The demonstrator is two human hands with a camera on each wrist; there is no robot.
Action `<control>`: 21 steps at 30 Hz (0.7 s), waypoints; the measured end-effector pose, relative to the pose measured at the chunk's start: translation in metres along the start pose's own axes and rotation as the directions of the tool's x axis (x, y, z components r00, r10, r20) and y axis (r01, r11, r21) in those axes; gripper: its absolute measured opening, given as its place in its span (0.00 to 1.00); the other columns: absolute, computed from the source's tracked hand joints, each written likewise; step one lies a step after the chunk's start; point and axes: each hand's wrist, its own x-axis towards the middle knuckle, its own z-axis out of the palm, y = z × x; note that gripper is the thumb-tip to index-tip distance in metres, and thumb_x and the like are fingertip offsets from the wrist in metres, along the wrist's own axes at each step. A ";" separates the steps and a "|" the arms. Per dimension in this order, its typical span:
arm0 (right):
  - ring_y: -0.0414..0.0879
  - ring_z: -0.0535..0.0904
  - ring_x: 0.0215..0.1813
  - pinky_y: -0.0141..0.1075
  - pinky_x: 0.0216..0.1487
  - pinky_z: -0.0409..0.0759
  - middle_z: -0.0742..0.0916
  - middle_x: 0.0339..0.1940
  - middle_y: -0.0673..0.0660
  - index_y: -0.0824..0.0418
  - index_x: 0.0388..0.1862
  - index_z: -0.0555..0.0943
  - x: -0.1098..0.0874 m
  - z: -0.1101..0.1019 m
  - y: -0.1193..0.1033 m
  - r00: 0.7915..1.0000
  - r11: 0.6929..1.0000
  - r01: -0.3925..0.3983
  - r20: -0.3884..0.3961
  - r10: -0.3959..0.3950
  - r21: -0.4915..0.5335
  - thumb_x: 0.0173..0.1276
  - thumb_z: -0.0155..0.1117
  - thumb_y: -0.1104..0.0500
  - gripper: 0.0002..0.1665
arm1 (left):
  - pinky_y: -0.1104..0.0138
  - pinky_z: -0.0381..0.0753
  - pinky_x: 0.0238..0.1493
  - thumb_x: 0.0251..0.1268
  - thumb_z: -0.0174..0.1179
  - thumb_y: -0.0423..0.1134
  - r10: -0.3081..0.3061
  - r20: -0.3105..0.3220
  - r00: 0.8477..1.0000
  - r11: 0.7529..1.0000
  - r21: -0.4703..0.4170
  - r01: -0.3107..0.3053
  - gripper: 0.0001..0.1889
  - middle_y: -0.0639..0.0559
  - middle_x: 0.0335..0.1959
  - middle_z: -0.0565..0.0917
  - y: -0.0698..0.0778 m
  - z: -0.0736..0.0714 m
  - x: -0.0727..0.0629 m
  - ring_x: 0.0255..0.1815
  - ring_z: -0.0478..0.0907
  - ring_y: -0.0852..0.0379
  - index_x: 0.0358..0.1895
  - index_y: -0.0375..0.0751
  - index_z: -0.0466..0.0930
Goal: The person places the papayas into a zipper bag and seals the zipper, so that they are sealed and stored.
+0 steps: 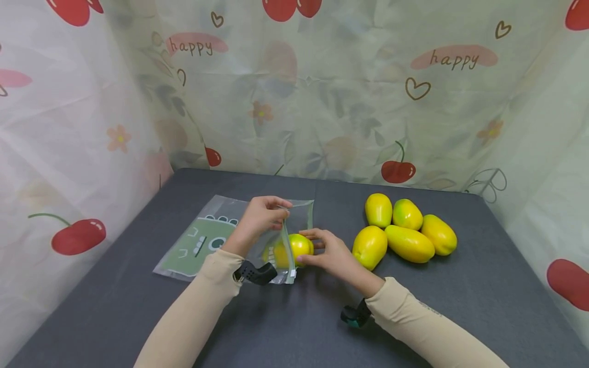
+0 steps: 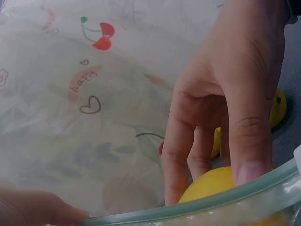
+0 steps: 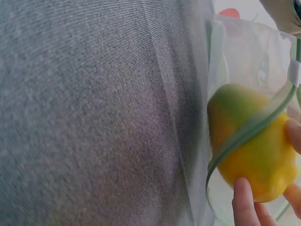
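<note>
A clear zip bag (image 1: 188,255) with a green cartoon face lies flat on the table, its mouth towards the right. My left hand (image 1: 262,220) pinches the upper lip of the mouth and lifts it. A yellow mango (image 1: 301,246) sits partway through the opening, its greenish end inside the bag in the right wrist view. My right hand (image 1: 333,255) holds the mango's outer end between thumb and fingers. In the left wrist view the green zip edge (image 2: 202,205) crosses in front of the mango, and the right thumb rests on the fruit.
To the right, several more yellow mangoes (image 1: 409,244) lie in a close cluster on the dark grey table (image 1: 322,332). A white zip slider (image 1: 292,275) is at the bag's near corner. Printed curtains (image 1: 322,102) enclose the table's back and sides.
</note>
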 end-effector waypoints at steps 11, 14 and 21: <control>0.51 0.83 0.49 0.40 0.46 0.83 0.83 0.55 0.57 0.55 0.59 0.78 0.001 0.007 0.002 1.000 0.998 -0.005 0.023 0.003 0.055 0.60 0.72 0.58 0.27 | 0.65 0.83 0.36 0.62 0.61 0.34 -0.007 -0.004 1.000 1.000 0.002 0.007 0.10 0.43 0.42 0.83 0.001 0.002 0.000 0.30 0.77 0.54 0.45 0.41 0.84; 0.50 0.84 0.48 0.40 0.46 0.84 0.84 0.52 0.56 0.56 0.56 0.79 0.001 0.008 0.002 1.000 0.998 -0.006 0.021 0.004 0.060 0.60 0.71 0.59 0.24 | 0.65 0.83 0.36 0.62 0.61 0.33 -0.005 -0.002 1.000 1.000 -0.007 0.005 0.10 0.41 0.43 0.83 0.002 0.002 -0.001 0.30 0.77 0.54 0.45 0.40 0.84; 0.49 0.84 0.45 0.39 0.45 0.84 0.85 0.47 0.55 0.58 0.51 0.80 0.001 0.009 0.002 0.999 0.999 0.009 0.049 -0.011 0.054 0.61 0.70 0.60 0.19 | 0.64 0.83 0.36 0.62 0.61 0.33 0.007 -0.008 1.000 1.000 -0.018 -0.007 0.10 0.43 0.40 0.84 0.003 0.000 -0.002 0.29 0.77 0.55 0.45 0.39 0.84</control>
